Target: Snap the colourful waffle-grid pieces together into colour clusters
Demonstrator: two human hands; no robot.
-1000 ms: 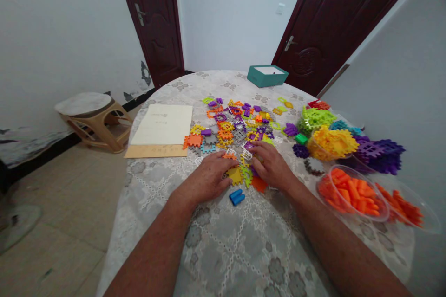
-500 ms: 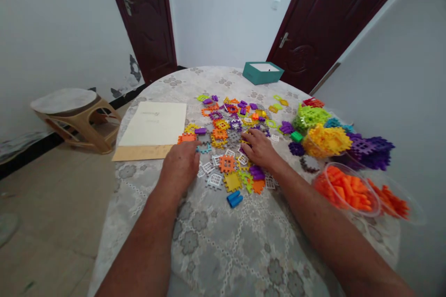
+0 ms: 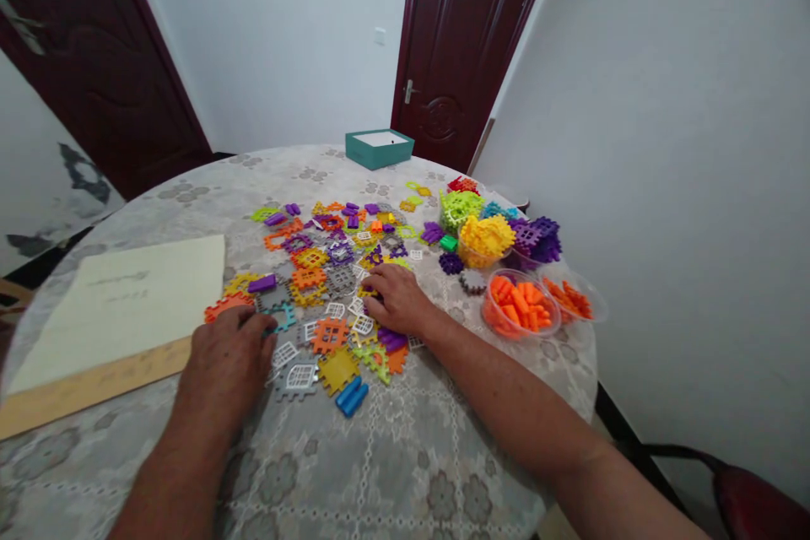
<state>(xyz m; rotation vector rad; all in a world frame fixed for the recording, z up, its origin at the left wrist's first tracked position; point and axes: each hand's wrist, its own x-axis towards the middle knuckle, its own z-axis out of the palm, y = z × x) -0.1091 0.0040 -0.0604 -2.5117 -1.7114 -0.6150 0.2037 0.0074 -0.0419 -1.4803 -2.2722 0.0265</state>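
Loose plastic building pieces in many colours lie spread over the middle of the table, among them an orange square (image 3: 330, 336), a mustard square (image 3: 338, 370) and a blue piece (image 3: 352, 396) nearest me. My left hand (image 3: 229, 354) rests at the left edge of the spread, fingers apart, beside an orange piece (image 3: 228, 305) and a teal piece (image 3: 282, 318). My right hand (image 3: 397, 297) lies on the right side of the spread, its fingers reaching over white and yellow pieces. Whatever is under those fingertips is hidden.
Tubs of yellow (image 3: 486, 238), lime (image 3: 461, 208) and orange pieces (image 3: 521, 304) line the right side, with purple pieces (image 3: 537, 239) beside them. A teal box (image 3: 378, 150) sits at the back. A cream sheet (image 3: 126, 295) with a tan strip lies left.
The view has turned to the right, so everything appears further left. My left hand's fingers are more spread than before. My right hand remains over the pieces.
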